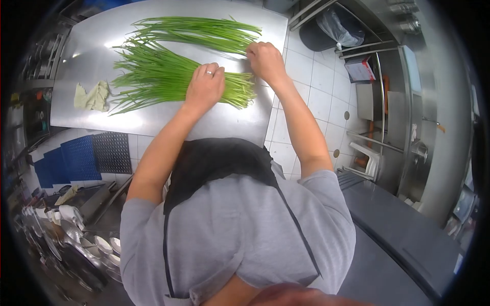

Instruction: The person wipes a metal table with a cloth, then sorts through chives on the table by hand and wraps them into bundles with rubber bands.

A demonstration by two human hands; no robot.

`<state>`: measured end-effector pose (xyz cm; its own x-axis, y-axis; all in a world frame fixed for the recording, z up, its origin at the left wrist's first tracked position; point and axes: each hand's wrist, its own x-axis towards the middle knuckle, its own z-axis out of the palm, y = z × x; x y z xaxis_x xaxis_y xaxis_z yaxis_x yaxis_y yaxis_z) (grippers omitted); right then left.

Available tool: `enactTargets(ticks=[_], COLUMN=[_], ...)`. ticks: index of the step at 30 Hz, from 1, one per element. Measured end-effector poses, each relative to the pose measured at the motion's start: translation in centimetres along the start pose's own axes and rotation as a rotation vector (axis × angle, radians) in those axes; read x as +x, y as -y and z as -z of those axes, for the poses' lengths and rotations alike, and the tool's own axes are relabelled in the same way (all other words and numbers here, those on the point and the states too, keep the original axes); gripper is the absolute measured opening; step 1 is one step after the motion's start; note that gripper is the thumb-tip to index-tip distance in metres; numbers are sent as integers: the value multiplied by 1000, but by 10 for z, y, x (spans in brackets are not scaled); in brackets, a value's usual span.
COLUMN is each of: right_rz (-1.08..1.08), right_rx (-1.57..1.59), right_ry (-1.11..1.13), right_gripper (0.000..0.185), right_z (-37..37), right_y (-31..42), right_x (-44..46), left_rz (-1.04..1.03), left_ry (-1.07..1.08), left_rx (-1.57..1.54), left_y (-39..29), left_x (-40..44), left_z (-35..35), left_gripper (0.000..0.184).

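Two bunches of garlic chives lie on a steel table (87,56), leaves to the left and pale stem ends to the right. My left hand (205,87), with a ring on one finger, is curled over the nearer bunch (158,76) close to its stem ends. Just off the lower right end of the farther bunch (199,33) is my right hand (267,60). Its fingers are pinched together near the stem tips, and what lies between them is hidden. A crumpled beige cloth (93,96) rests on the table left of the nearer bunch.
Beyond the table's right edge stands a black bin (319,35) with a clear plastic liner. Steel shelving (383,102) runs along the right, over a white tiled floor (316,81). Blue mats (76,158) are at left, with stacked bowls (104,245) at lower left.
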<state>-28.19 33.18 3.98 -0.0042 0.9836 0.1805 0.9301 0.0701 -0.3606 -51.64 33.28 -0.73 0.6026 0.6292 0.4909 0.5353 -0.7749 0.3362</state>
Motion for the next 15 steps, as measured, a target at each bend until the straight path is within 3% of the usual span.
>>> enactTargets(ticks=[4,7,15], right_rz=[-65,22,-82], right_rx=[110,140,-40], right_ry=[98,-50,11], right_gripper=[12,15,15], right_z=[-2,0,-5], right_y=[4,10,10], right_x=[-16,-18,-13], left_rz=[-27,3,68], left_ry=[-43,-23,-7], left_rx=[9,35,-25], left_y=[-1,-4,-5], left_x=[6,4,1], left_z=[4,3,3], left_gripper=[37,42,38])
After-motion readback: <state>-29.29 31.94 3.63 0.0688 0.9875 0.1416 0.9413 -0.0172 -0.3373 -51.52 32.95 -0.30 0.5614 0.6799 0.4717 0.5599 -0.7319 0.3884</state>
